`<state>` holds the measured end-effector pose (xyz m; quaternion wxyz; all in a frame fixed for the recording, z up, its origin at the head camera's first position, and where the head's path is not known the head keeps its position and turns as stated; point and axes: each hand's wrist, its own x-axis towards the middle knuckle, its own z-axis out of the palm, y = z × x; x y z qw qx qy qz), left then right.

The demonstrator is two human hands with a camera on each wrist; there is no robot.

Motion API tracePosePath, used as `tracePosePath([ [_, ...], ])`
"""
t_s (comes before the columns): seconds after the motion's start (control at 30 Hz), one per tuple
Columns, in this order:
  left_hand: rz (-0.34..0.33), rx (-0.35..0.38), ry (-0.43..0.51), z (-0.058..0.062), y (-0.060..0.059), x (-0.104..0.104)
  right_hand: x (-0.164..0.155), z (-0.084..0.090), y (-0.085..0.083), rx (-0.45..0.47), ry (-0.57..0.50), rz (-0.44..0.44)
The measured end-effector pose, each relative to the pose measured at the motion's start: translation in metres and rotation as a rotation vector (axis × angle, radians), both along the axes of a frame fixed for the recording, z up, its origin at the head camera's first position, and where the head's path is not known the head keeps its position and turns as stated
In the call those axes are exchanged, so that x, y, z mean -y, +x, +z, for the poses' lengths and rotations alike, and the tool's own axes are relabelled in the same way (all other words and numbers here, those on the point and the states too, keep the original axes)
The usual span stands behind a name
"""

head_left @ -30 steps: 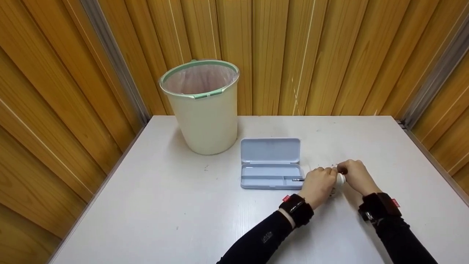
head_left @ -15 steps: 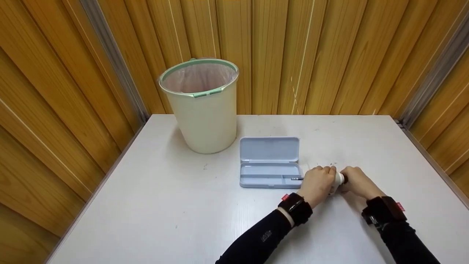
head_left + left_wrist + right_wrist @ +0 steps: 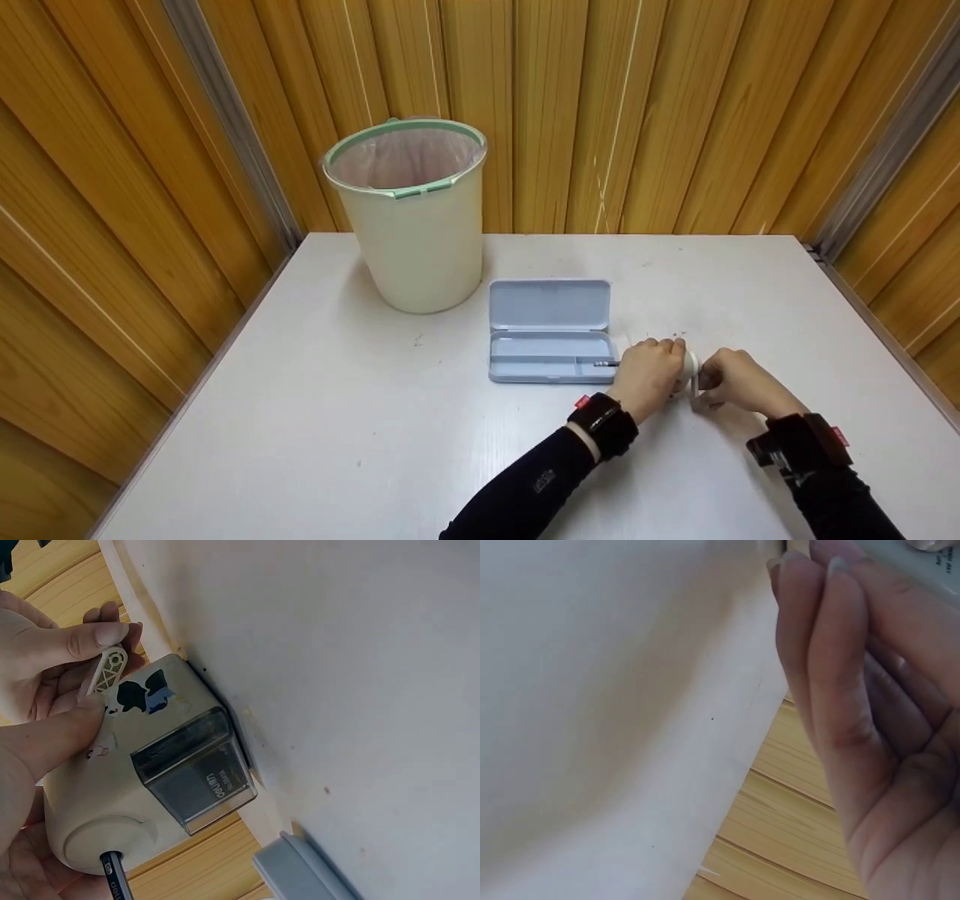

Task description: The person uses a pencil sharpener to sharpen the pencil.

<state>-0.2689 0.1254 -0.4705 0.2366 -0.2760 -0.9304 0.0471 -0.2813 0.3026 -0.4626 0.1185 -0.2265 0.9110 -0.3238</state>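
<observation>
Pencil sharpener, cream with a dark shavings drawer, stands on the white table just right of the open blue pencil case. Left hand wraps around its body; right hand pinches the crank handle. Good cranking probably needs the body pressed firmly down and the pencil kept straight. One sharpener, one pencil, one case, one lined bin.

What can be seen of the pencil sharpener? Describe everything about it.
The pencil sharpener is a cream plastic box with a smoky clear shavings drawer, black and blue marks on its side and a white crank handle. It stands on the white table right of the open pencil case. A dark pencil is in its front. The left hand grips the body; the right hand pinches the crank.
</observation>
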Motion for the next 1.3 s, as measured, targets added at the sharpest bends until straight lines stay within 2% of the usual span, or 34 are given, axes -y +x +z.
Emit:
tracePosePath([
  [0.27, -0.007, -0.007, 0.004, -0.001, -0.001, 0.0, 0.0, 0.015, 0.015, -0.02, 0.014, -0.013],
  [0.63, -0.003, -0.011, 0.005, 0.001, 0.0, 0.001, 0.004, 0.04, 0.025, -0.133, 0.042, -0.091],
  [0.9, 0.004, -0.026, -0.011, 0.0, 0.0, 0.0, 0.007, 0.052, 0.019, -0.28, 0.081, -0.126],
  [1.0, 0.005, -0.025, -0.008, -0.001, -0.001, 0.0, 0.01, 0.054, 0.016, -0.303, 0.102, -0.129],
  [1.1, 0.008, -0.021, -0.009, -0.001, -0.001, 0.0, 0.013, 0.056, 0.013, -0.326, 0.123, -0.144],
  [1.3, -0.001, -0.017, -0.002, 0.0, 0.0, 0.0, 0.018, 0.054, 0.008, -0.432, 0.144, -0.187],
])
